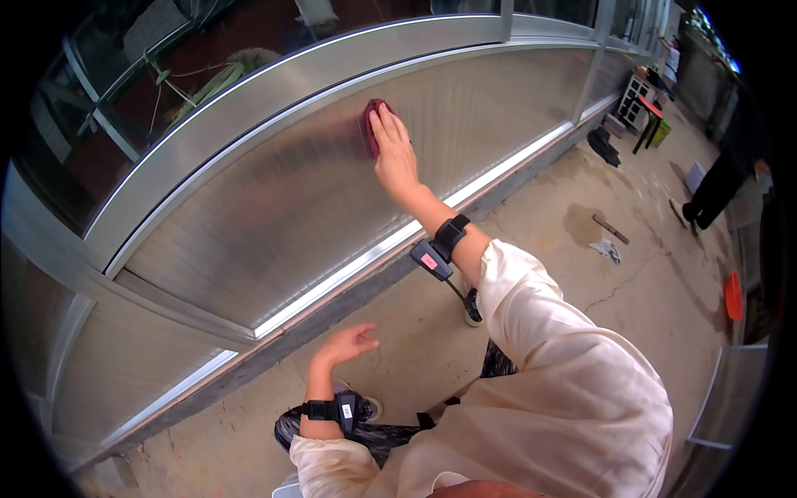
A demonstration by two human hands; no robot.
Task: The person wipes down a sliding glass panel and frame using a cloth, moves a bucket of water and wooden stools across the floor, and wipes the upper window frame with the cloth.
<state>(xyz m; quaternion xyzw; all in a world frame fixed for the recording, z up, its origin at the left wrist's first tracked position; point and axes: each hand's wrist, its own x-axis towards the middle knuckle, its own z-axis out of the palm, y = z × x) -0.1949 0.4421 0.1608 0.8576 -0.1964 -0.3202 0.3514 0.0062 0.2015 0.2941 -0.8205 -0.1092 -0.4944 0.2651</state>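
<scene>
My right hand presses a dark red cloth against the upper part of a brushed metal panel, below a row of windows. The fingers lie over the cloth, and part of it shows along their left side. Lower down, my left hand hangs in the air in front of my knee, holding nothing, its fingers loosely bent and apart. A black device is strapped to each of my forearms.
A bright metal sill runs under the panel. To the right on the concrete floor lie a crumpled paper and a short bar. Farther off are a red-topped stool, a standing person and a red basin.
</scene>
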